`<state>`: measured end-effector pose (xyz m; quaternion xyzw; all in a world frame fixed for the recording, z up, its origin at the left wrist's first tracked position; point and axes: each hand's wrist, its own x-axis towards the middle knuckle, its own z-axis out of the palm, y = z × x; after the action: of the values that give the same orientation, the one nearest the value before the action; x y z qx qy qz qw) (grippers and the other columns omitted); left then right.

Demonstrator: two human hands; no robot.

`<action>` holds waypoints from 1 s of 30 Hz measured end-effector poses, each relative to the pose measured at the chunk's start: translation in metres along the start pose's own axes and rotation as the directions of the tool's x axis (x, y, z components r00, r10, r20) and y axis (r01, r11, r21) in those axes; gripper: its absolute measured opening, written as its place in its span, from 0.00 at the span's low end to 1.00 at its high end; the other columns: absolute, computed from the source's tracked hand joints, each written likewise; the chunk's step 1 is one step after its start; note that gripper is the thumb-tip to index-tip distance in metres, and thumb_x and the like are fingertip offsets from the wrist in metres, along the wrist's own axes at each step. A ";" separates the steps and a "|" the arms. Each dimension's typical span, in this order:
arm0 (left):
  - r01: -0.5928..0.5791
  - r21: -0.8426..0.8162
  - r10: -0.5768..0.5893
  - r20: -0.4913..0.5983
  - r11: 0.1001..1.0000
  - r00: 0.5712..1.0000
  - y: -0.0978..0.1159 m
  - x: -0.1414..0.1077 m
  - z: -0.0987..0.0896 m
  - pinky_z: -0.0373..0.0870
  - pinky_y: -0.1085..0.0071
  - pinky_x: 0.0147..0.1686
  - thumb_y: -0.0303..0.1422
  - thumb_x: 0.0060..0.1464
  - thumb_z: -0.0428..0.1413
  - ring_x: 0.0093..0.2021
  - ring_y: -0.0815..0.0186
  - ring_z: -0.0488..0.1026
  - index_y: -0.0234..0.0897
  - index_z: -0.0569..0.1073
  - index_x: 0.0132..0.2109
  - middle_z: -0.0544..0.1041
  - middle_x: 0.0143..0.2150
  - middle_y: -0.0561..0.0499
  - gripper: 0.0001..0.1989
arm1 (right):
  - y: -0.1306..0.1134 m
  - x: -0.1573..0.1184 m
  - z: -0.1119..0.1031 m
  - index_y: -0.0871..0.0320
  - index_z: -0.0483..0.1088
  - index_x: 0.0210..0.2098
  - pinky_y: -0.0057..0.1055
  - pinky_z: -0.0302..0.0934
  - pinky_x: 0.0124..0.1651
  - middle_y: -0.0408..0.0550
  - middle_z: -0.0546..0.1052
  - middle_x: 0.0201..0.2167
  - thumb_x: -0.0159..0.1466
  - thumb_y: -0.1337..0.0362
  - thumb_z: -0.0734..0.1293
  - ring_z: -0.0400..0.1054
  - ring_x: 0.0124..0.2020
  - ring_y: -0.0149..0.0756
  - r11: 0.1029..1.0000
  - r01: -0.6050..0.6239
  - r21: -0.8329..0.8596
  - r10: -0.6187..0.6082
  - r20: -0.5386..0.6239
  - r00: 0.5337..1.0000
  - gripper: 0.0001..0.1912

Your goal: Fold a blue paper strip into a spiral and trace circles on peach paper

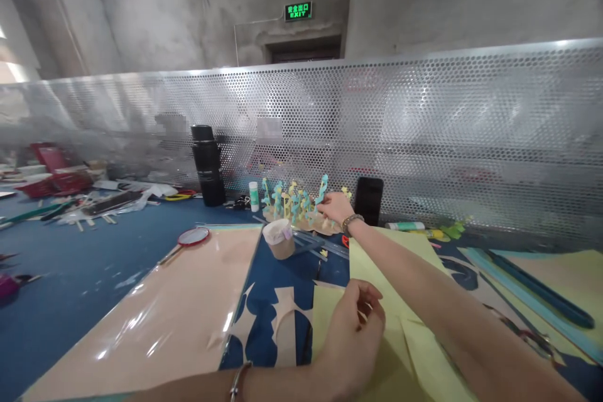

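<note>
My right hand [335,207] reaches to the back of the table, its fingers pinched on the lower part of a blue paper stalk [323,186]. That stalk stands at the right of a cluster of small blue and yellow paper pieces [293,199], upright on a tan base [308,223]. Above the yellow paper [330,320] in front, my left hand [360,320] hangs loosely curled, with nothing visible in it. Tan paper offcuts [285,320] lie to its left.
A paper-lined cup [279,245] stands before the cluster. Behind are a glue stick [254,196], black flask [207,166] and phone [369,200], near a perforated metal screen [424,113]. A magnifying glass [193,237] rests on plastic-covered pink sheets [164,314].
</note>
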<state>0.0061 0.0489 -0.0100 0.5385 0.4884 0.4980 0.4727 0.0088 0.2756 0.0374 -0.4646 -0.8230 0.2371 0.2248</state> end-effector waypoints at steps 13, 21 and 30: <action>-0.047 -0.113 0.042 -0.047 0.992 0.998 -0.002 0.003 -0.001 0.57 0.70 0.34 0.29 0.56 0.46 0.32 0.68 0.58 0.37 0.61 0.36 0.62 0.32 0.53 0.01 | -0.016 0.033 0.044 0.60 0.66 0.49 0.40 0.65 0.45 0.51 0.70 0.48 0.65 0.60 0.62 0.68 0.44 0.38 0.983 0.030 -0.182 -0.015 0.082 0.997 0.15; -0.032 -0.118 0.022 -0.084 0.993 0.996 0.010 0.000 -0.002 0.55 0.70 0.32 0.27 0.51 0.48 0.32 0.67 0.58 0.37 0.61 0.35 0.62 0.32 0.53 0.02 | -0.012 0.034 0.054 0.59 0.66 0.49 0.41 0.65 0.46 0.51 0.70 0.48 0.65 0.60 0.62 0.68 0.45 0.38 0.966 0.016 -0.257 -0.009 0.032 0.999 0.15; -0.044 -0.144 0.034 -0.074 0.989 0.997 0.008 0.000 -0.002 0.55 0.70 0.33 0.27 0.51 0.48 0.31 0.68 0.57 0.37 0.61 0.35 0.61 0.32 0.53 0.03 | -0.008 0.032 0.055 0.60 0.66 0.49 0.41 0.65 0.46 0.51 0.70 0.48 0.65 0.60 0.63 0.67 0.45 0.39 0.974 -0.002 -0.229 0.008 0.024 1.000 0.15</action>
<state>0.0046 0.0479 -0.0014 0.4940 0.4568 0.5603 0.4831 -0.0436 0.2902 0.0034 -0.4865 -0.8464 0.1471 0.1592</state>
